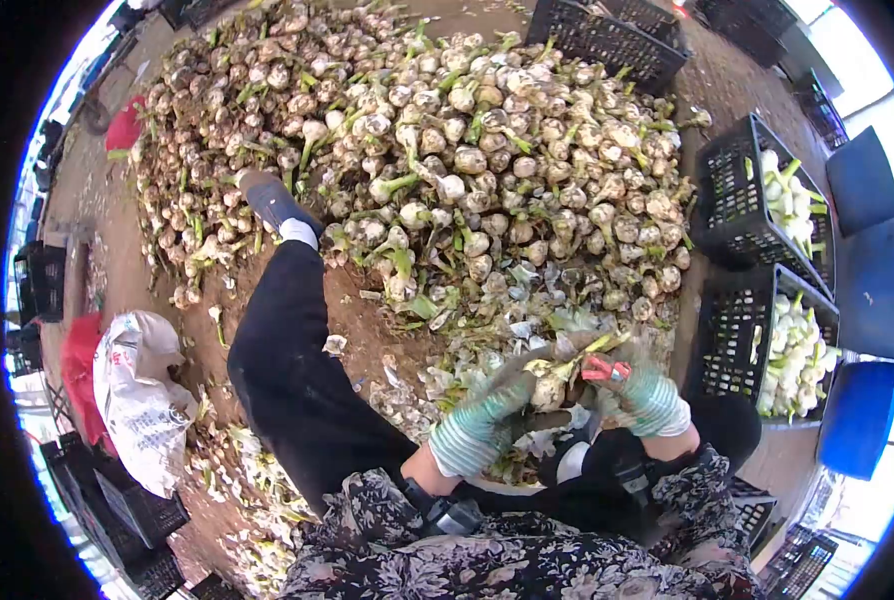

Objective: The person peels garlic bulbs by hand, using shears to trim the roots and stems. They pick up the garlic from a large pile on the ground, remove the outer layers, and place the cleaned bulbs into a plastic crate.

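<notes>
My left hand [489,415], in a striped green-and-white glove, is blurred by motion and closed on a garlic bulb [549,390] with its stalk still on. Close on its right, my right hand [647,398], gloved the same way, grips a small tool with red handles [605,370]; its working end is hidden or blurred, so its exact kind does not show. Loose skins and leaf scraps [497,345] lie on the ground just beyond both hands. Past them rises a big heap of untrimmed garlic bulbs [487,160].
Two black crates, one farther [732,215] and one nearer [732,330], hold cleaned white garlic on the right. Blue panels [872,290] stand behind them. A white sack [147,400] is at left. My outstretched leg [287,340] reaches the heap. Another black crate [607,45] sits behind it.
</notes>
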A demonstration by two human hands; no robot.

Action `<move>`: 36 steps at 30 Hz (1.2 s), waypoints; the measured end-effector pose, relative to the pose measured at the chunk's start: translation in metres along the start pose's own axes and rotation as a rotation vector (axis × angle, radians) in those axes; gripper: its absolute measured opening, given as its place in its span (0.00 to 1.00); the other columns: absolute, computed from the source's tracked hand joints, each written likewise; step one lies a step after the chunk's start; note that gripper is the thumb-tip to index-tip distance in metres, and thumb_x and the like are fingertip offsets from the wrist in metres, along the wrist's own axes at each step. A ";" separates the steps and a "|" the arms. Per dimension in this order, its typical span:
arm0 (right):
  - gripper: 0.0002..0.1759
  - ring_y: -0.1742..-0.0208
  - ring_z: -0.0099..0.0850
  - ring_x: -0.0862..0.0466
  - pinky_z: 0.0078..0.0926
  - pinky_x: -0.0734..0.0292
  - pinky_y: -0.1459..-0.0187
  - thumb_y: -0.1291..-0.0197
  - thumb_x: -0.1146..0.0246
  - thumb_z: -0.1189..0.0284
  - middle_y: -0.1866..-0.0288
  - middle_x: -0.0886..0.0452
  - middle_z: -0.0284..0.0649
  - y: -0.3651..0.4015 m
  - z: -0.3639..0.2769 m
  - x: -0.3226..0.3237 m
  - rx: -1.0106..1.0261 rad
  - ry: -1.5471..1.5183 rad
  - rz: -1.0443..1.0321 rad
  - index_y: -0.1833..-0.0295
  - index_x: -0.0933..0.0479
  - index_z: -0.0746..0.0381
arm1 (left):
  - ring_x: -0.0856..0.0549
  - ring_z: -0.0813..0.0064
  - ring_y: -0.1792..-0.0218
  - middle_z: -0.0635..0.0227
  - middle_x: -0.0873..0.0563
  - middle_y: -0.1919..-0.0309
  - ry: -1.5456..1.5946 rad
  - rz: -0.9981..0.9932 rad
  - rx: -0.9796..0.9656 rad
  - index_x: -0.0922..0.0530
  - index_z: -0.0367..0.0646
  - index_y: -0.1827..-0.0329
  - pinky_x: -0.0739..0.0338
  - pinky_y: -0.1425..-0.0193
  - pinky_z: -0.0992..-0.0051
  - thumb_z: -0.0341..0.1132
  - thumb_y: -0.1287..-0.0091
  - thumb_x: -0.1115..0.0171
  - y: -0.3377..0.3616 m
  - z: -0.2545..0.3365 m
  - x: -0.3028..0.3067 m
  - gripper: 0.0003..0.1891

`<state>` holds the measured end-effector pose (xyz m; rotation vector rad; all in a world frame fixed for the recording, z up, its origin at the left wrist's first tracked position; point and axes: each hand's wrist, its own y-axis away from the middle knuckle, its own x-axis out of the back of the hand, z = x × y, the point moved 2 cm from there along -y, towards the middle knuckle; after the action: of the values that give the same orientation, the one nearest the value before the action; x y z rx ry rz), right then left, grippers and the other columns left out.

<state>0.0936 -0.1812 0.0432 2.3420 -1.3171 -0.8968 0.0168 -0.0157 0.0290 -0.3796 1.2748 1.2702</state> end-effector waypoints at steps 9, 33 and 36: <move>0.32 0.53 0.32 0.24 0.27 0.28 0.48 0.47 0.36 0.60 0.55 0.26 0.43 -0.005 0.072 -0.009 0.751 0.343 0.122 0.44 0.37 0.70 | 0.26 0.74 0.49 0.64 0.26 0.49 -1.103 0.220 -0.773 0.33 0.38 0.44 0.31 0.45 0.75 0.28 0.53 0.29 -0.003 -0.006 0.009 0.31; 0.26 0.55 0.40 0.20 0.32 0.28 0.49 0.43 0.40 0.68 0.58 0.23 0.52 -0.014 0.044 -0.017 0.410 -0.106 -0.145 0.44 0.39 0.71 | 0.22 0.73 0.56 0.61 0.24 0.53 -1.274 0.258 -0.874 0.30 0.38 0.47 0.26 0.54 0.77 0.30 0.50 0.31 0.005 0.007 -0.002 0.27; 0.13 0.60 0.32 0.19 0.25 0.25 0.57 0.48 0.48 0.87 0.61 0.20 0.44 -0.008 0.036 -0.027 0.469 0.490 0.239 0.55 0.26 0.71 | 0.21 0.76 0.62 0.62 0.22 0.59 -0.322 0.197 -0.429 0.31 0.35 0.47 0.24 0.59 0.80 0.35 0.45 0.34 -0.001 0.006 0.013 0.24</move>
<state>0.0651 -0.1524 0.0217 2.4227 -1.6537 0.0786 0.0180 -0.0048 0.0194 -0.3390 0.7763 1.7026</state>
